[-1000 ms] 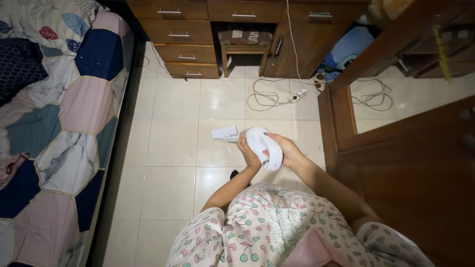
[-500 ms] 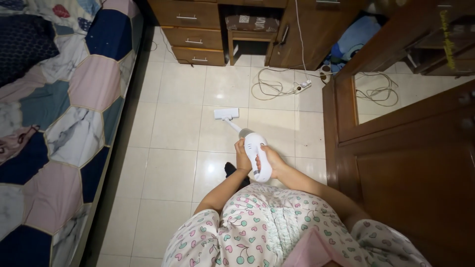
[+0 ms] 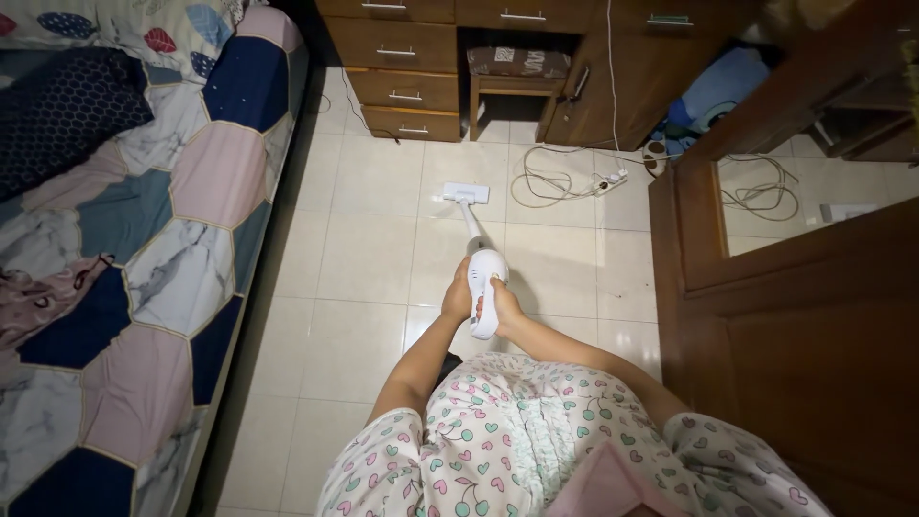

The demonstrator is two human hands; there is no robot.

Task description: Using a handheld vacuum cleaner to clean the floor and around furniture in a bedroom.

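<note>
While both hands, left hand [image 3: 458, 299] and right hand [image 3: 502, 308], clasp the white stick vacuum [image 3: 484, 278], its head [image 3: 465, 193] sits mid-floor, leaving most tiles [image 3: 364, 258] seemingly uncovered.

Pale tiled floor [image 3: 373, 258] carrying a white vacuum head [image 3: 465, 193], a coiled cable [image 3: 550, 177] with power strip [image 3: 613, 179], and a stool [image 3: 517, 81]. Bed [image 3: 124, 278] at left, bearing a hexagon-patterned quilt [image 3: 191, 201].

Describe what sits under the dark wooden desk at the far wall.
Under the dark wooden desk, a small wooden stool with a patterned cushion stands in the knee gap. Behind it lies shadow, so the floor and wall there cannot be made out.
</note>
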